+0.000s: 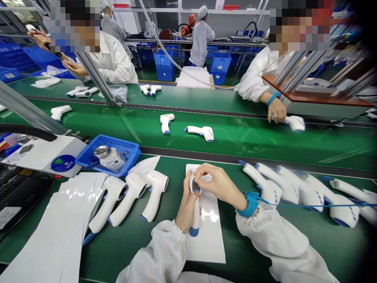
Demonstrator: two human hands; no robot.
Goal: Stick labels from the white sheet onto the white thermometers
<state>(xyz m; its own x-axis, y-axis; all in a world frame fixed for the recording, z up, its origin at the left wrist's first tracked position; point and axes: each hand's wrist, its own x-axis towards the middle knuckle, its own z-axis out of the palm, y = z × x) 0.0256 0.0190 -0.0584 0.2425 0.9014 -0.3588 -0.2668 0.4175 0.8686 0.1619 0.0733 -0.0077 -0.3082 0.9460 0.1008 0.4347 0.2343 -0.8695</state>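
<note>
My left hand [187,204] is wrapped round a white-and-blue infrared thermometer [196,214], its blue handle end pointing toward me and its dark screen facing up. The fingers of my right hand [216,181] are pinched together at the rim of the screen; whatever they hold, if anything, is too small or hidden to make out. Under both hands lies a white sheet [207,243]. Left of them stand three similar thermometers, the nearest being a white thermometer [156,192]. To the right, a row of several more thermometers [263,182] lies on the green bench.
A blue tray [134,155] holding a metal-capped bottle sits at the left, beside a stack of white sheets [55,236]. Beyond the bench runs a green conveyor [250,149] carrying thermometers [200,131]. A blue wrist strap [249,204] trails a cord rightward. Across the conveyor, a co-worker's hand [277,110] grips another thermometer.
</note>
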